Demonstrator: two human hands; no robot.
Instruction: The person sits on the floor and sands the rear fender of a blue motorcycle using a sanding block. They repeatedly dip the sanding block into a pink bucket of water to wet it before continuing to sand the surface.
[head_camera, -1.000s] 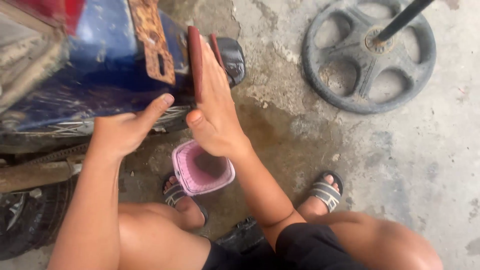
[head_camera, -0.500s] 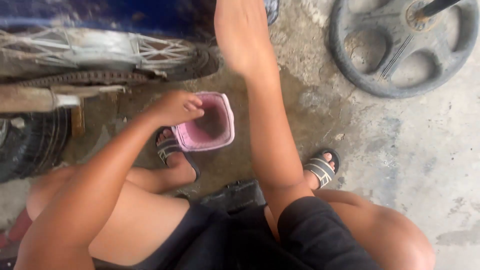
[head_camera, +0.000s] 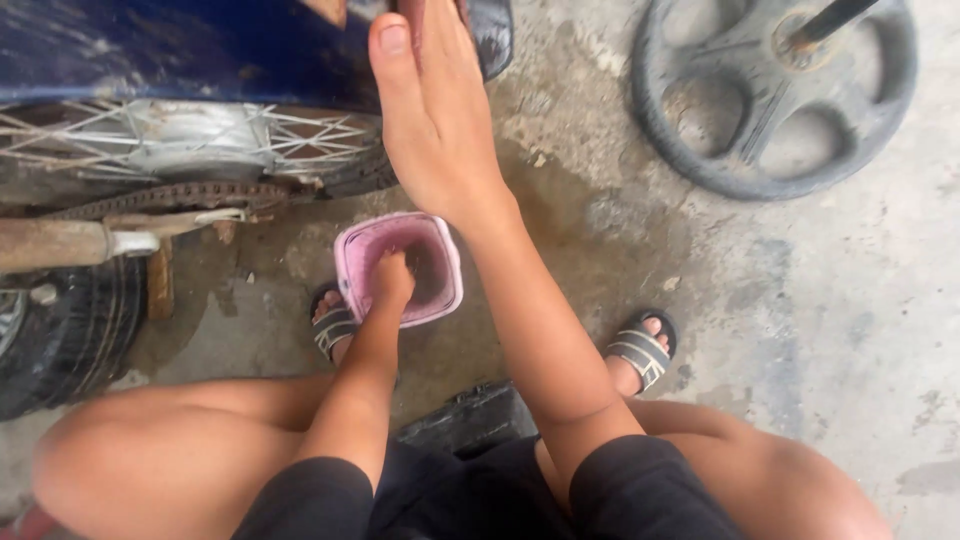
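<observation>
My left hand (head_camera: 393, 277) reaches down into a small pink square tub (head_camera: 352, 262) on the concrete floor; its fingers are hidden inside, so what they touch is unclear. My right hand (head_camera: 430, 110) is raised with fingers straight and together, pressed flat against the rear of a blue motorcycle (head_camera: 180, 50) near its dark tail part (head_camera: 492, 35). It holds nothing that I can see. I am squatting, knees bare, in striped sandals.
The motorcycle's spoked rear wheel (head_camera: 190, 140), rusty chain (head_camera: 160, 198) and exhaust pipe (head_camera: 60, 243) lie at the left. A black tyre (head_camera: 70, 320) sits lower left. A round dark wheel-shaped base (head_camera: 775, 95) with a pole stands upper right. A black case (head_camera: 470, 418) lies between my feet.
My left hand left the motorcycle's side and dropped into the pink tub. My right hand stayed against the motorcycle's rear. The view tilted downward.
</observation>
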